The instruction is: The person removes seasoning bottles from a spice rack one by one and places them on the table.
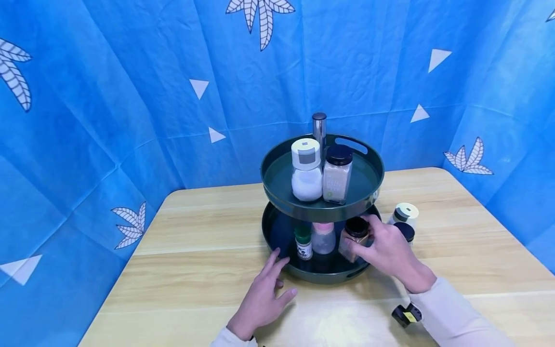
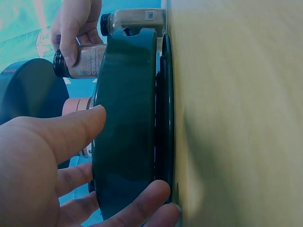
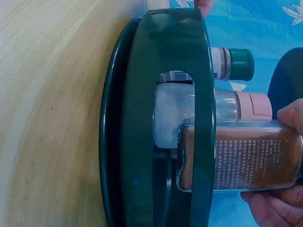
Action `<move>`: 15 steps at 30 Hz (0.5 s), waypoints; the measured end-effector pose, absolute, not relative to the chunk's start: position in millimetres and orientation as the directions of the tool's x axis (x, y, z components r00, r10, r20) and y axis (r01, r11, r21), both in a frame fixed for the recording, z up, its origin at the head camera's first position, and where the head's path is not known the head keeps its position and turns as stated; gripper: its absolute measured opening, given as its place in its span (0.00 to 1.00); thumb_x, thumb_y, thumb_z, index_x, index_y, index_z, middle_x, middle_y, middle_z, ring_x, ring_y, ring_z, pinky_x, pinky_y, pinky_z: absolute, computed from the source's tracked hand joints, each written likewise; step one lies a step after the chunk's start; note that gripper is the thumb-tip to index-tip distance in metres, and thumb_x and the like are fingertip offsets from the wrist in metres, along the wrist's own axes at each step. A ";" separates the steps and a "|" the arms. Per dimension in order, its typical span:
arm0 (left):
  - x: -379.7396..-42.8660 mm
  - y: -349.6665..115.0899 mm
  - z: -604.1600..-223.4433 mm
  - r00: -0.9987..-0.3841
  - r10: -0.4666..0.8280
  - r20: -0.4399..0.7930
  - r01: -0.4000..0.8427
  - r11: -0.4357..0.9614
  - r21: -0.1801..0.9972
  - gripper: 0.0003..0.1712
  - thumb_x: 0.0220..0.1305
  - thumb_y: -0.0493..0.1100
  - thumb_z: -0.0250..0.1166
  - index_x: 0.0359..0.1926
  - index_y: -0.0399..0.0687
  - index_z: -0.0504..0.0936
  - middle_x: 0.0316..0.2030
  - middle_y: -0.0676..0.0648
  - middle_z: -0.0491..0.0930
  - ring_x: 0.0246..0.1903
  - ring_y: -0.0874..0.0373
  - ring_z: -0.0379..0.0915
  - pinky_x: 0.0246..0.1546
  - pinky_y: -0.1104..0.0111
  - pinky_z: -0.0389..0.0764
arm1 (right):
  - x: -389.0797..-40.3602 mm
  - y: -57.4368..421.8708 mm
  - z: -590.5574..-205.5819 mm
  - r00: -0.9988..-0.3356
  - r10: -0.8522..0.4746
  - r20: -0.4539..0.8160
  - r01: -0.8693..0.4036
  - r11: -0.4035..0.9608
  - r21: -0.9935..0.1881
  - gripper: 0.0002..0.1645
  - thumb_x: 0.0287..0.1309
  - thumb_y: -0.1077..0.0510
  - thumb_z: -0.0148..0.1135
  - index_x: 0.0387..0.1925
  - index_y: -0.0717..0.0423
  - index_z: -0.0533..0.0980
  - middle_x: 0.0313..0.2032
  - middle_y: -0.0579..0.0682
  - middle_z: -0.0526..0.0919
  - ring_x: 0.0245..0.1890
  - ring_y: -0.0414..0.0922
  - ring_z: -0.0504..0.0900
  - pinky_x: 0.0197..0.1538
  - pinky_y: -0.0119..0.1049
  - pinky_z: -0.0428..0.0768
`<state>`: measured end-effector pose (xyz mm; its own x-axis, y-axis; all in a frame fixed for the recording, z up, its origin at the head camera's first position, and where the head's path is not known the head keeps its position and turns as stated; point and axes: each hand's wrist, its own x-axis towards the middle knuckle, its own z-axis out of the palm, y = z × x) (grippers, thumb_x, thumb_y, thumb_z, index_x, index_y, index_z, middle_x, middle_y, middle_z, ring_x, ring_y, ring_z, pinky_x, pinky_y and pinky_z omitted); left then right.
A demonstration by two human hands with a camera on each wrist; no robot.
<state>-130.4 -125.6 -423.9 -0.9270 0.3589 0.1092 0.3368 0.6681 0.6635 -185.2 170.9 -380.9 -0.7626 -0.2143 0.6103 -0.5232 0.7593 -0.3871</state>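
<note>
The brown jar [image 3: 251,158] is at the right side of the lower tray [image 1: 312,278], its base inside the rim and its black lid [image 1: 357,225] up, under the front edge of the upper tray [image 1: 364,173]. Its long axis is close to upright, with a slight lean. The right hand [image 1: 390,248] is by far the nearer: it reaches in from the jar's right and grips it high, thumb on the near side, fingers round the far side. The left hand [image 1: 264,299] holds nothing; its fingers are spread at the tray's near left rim, and from there the jar lies off to the right and a little farther away. Between that hand and the jar stand the green-lidded bottle [image 1: 304,248] and the pink-lidded bottle [image 1: 323,241], the pink one just left of the jar. In the right wrist view the jar's base seems to be a little above the tray floor, though the rim covers part of it and contact is hard to judge
</note>
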 end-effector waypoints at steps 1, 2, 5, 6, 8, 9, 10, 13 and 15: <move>-130.6 -125.5 -424.4 -0.926 0.360 0.110 0.339 0.669 0.662 0.37 0.61 0.48 0.65 0.68 0.44 0.61 0.73 0.41 0.48 0.39 0.59 0.75 0.40 0.63 0.80 | -185.0 171.4 -380.4 -0.760 -0.213 0.614 -0.524 0.760 -0.385 0.32 0.39 0.52 0.75 0.44 0.62 0.72 0.26 0.56 0.84 0.23 0.45 0.81 0.23 0.42 0.80; -130.9 -125.5 -424.9 -0.926 0.361 0.112 0.341 0.669 0.661 0.37 0.61 0.48 0.65 0.68 0.44 0.61 0.73 0.41 0.48 0.39 0.59 0.74 0.40 0.63 0.80 | -185.0 172.0 -379.8 -0.759 -0.212 0.616 -0.524 0.761 -0.384 0.32 0.39 0.52 0.75 0.44 0.62 0.72 0.26 0.55 0.84 0.23 0.45 0.81 0.23 0.42 0.80; -131.6 -125.4 -426.1 -0.924 0.363 0.118 0.347 0.669 0.657 0.37 0.61 0.49 0.65 0.68 0.44 0.61 0.73 0.41 0.48 0.39 0.59 0.74 0.40 0.63 0.80 | -184.6 173.6 -378.2 -0.759 -0.211 0.616 -0.522 0.762 -0.383 0.31 0.39 0.53 0.75 0.44 0.61 0.72 0.26 0.55 0.84 0.23 0.45 0.81 0.24 0.42 0.80; -131.8 -125.5 -426.4 -0.924 0.364 0.120 0.349 0.669 0.657 0.37 0.61 0.49 0.65 0.68 0.44 0.61 0.73 0.41 0.48 0.39 0.59 0.74 0.40 0.63 0.80 | -184.5 174.2 -377.7 -0.762 -0.209 0.613 -0.520 0.763 -0.385 0.31 0.39 0.53 0.75 0.44 0.61 0.72 0.26 0.54 0.84 0.23 0.45 0.81 0.24 0.42 0.80; -131.7 -125.6 -426.7 -0.924 0.363 0.121 0.349 0.667 0.659 0.37 0.61 0.49 0.65 0.68 0.45 0.61 0.73 0.41 0.48 0.39 0.59 0.74 0.40 0.64 0.80 | -184.4 175.2 -376.8 -0.764 -0.208 0.610 -0.517 0.764 -0.387 0.30 0.39 0.53 0.75 0.44 0.61 0.71 0.25 0.54 0.84 0.23 0.45 0.81 0.23 0.42 0.79; -131.7 -125.6 -426.8 -0.924 0.363 0.123 0.349 0.666 0.659 0.37 0.61 0.49 0.65 0.68 0.45 0.61 0.73 0.41 0.48 0.39 0.59 0.74 0.40 0.64 0.80 | -184.4 175.6 -376.4 -0.764 -0.207 0.611 -0.515 0.766 -0.385 0.30 0.39 0.53 0.75 0.43 0.61 0.71 0.25 0.53 0.83 0.23 0.45 0.80 0.23 0.42 0.79; -131.6 -125.7 -426.7 -0.924 0.363 0.123 0.349 0.665 0.660 0.37 0.61 0.49 0.65 0.68 0.45 0.61 0.73 0.41 0.48 0.39 0.59 0.74 0.40 0.64 0.80 | -184.5 176.0 -376.0 -0.763 -0.206 0.613 -0.515 0.767 -0.382 0.30 0.39 0.53 0.75 0.43 0.61 0.71 0.24 0.53 0.83 0.22 0.45 0.80 0.23 0.42 0.78; -131.3 -125.8 -426.6 -0.925 0.361 0.120 0.346 0.666 0.661 0.37 0.61 0.49 0.64 0.68 0.45 0.61 0.73 0.41 0.47 0.39 0.59 0.74 0.40 0.64 0.80 | -184.8 176.8 -375.1 -0.758 -0.206 0.619 -0.515 0.772 -0.374 0.30 0.38 0.52 0.75 0.42 0.61 0.72 0.23 0.53 0.82 0.22 0.45 0.79 0.22 0.41 0.77; -131.3 -126.1 -426.4 -0.925 0.360 0.118 0.344 0.668 0.659 0.37 0.61 0.49 0.64 0.68 0.45 0.61 0.73 0.41 0.47 0.39 0.59 0.74 0.39 0.64 0.80 | -185.3 177.2 -374.6 -0.755 -0.205 0.623 -0.515 0.773 -0.370 0.31 0.38 0.52 0.75 0.42 0.61 0.72 0.23 0.53 0.82 0.21 0.45 0.78 0.22 0.41 0.77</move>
<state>-131.3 -126.1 -426.4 -0.9255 0.3598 0.1184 0.3441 0.6683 0.6595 -185.3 177.2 -374.6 -0.7548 -0.2054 0.6229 -0.5154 0.7732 -0.3696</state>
